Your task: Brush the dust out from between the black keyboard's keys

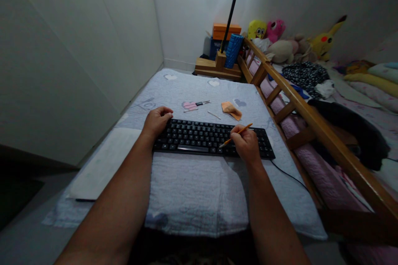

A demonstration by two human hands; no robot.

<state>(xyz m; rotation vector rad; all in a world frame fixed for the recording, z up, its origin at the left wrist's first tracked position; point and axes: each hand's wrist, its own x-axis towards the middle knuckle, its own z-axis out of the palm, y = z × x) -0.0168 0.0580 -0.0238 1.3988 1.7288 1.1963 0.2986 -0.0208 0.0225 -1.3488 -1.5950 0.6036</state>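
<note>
Fingers of the right hand [248,145] pinch a brush [227,142] like a pencil, maybe so its tip fits between keys [199,133]. The black keyboard [192,148] lies flat on the cloth-covered bench [192,190]. The left hand [156,122] touches its far left corner, perhaps to stop it sliding; I cannot tell if those fingers grip or just rest.

You're in a home, seemingly a bedroom, judging by the plush toys [282,51] heaped at the upper right of the frame, the rumpled bedding [367,91] below them, and the wooden bed rail [298,99] running down the right side beside your cloth-covered counter [192,190].
</note>
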